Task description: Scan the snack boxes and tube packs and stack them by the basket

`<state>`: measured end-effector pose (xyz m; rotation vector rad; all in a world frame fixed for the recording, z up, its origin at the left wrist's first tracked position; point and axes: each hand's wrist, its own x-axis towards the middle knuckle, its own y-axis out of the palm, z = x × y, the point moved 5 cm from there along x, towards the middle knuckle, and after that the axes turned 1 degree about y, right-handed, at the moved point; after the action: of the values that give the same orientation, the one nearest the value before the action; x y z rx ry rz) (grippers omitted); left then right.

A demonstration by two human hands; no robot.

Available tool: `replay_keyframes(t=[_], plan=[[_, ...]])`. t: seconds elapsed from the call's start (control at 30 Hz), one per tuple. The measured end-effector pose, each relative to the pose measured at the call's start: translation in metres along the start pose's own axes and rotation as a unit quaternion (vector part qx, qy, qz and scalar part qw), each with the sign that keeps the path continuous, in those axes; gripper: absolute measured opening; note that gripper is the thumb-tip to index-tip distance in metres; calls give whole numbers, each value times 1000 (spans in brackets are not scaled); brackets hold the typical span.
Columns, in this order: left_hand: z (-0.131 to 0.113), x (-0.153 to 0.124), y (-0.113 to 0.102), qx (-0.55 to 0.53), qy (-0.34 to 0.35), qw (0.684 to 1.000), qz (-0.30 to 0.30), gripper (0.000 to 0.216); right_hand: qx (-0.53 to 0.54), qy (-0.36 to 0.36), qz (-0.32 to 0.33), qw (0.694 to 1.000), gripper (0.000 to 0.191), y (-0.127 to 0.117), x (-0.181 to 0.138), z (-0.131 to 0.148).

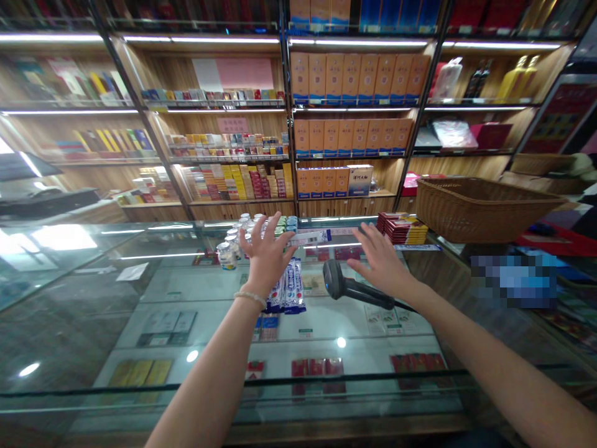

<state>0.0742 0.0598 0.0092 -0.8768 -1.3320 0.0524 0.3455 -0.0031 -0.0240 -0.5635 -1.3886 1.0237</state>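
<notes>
- The black scanner (332, 281) is lying on the glass counter (224, 339), with its handle pointing rightward and its cable running toward the right wrist.
- The left hand (268, 252) is hovering to the left of the scanner and slightly beyond it, its fingers spreading wide with gaps between them; a pale bracelet (250, 299) is circling its wrist.
- The right hand (385, 258) is reaching over the area just beyond the scanner's handle, fingers extending and thumb standing away from them; I cannot tell whether the hand is touching the handle.
- Two blue-and-white packets (293, 283) are lying side by side just left of the scanner, the left hand and wrist partly covering one.
- A single long packet (311, 237) is lying crosswise beyond the scanner, one end near the left hand's fingertips; whether they are touching it, I cannot tell.
- White bottles (227, 255) are standing beyond the scanner to its left, with green containers (291, 225) beside them.
- Red and yellow boxes (395, 230) are sitting stacked beyond the scanner to its right.
- A wicker basket (485, 208) is resting farther right of the scanner.
</notes>
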Motion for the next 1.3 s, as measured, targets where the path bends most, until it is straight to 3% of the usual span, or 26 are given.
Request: replay_keyframes(t=[0.2, 0.47, 0.73, 1.03, 1.3], plan=[[-19, 0, -3, 8, 43, 999, -7, 19, 41, -23, -115, 992, 72, -16, 33, -10], [-43, -3, -3, -1, 98, 995, 2, 19, 28, -27, -117, 992, 49, 4, 23, 4], [-50, -5, -3, -7, 114, 993, 1, 23, 32, -37, -162, 986, 20, -4, 13, 5], [-57, -5, -6, -3, 124, 992, -6, 29, 25, -72, -244, 967, 17, -29, 0, 20], [-62, -5, -9, -3, 129, 992, 5, 36, -12, -109, -277, 955, 18, -38, -7, 39]])
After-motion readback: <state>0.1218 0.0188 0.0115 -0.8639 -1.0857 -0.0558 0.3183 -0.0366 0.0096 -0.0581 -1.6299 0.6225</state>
